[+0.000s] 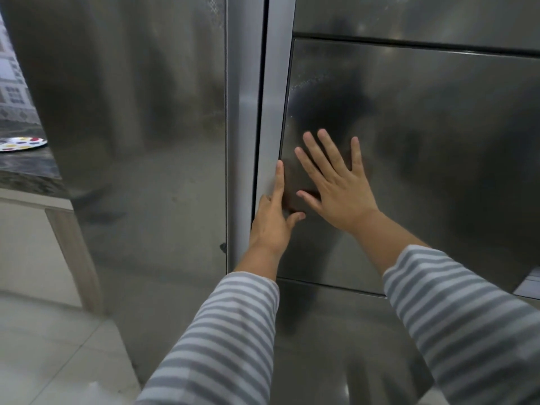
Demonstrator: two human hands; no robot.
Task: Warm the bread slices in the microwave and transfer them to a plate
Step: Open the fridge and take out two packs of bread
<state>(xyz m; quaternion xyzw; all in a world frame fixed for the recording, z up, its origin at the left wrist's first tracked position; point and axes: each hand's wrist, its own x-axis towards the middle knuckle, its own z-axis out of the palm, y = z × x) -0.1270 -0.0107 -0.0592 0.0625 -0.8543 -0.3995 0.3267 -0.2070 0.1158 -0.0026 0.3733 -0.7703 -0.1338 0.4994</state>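
Both hands are laid against a brushed-steel appliance front, and neither grips anything. The right hand (340,185) lies flat on a rectangular steel door panel (423,147), fingers straight and spread, palm against the metal near the panel's left edge. The left hand (273,220) rests just beside it, lower and to the left: its index finger is stretched straight up along the lighter vertical steel strip (271,112) that borders the panel, the thumb is stuck out to the right so that its tip touches the panel's face, and the other fingers are hidden behind the hand. The two hands are close but apart; a dark reflection of them shows on the metal between. Both forearms wear grey-and-white striped sleeves (222,340).

Whether the panel is the microwave's door cannot be told from the frame; it looks shut, with thin dark seams along its top, left and bottom edges. No bread is in view. Left of the strip a narrow black gap runs top to bottom, and beyond it stands a tall steel surface (140,127) with blurred reflections.

At the far left edge, a white plate (20,143) with coloured spots sits on a dark stone worktop (26,171), well apart from the hands. Under the worktop is a pale wooden leg (76,252), and pale floor tiles (52,346) fill the lower left corner.
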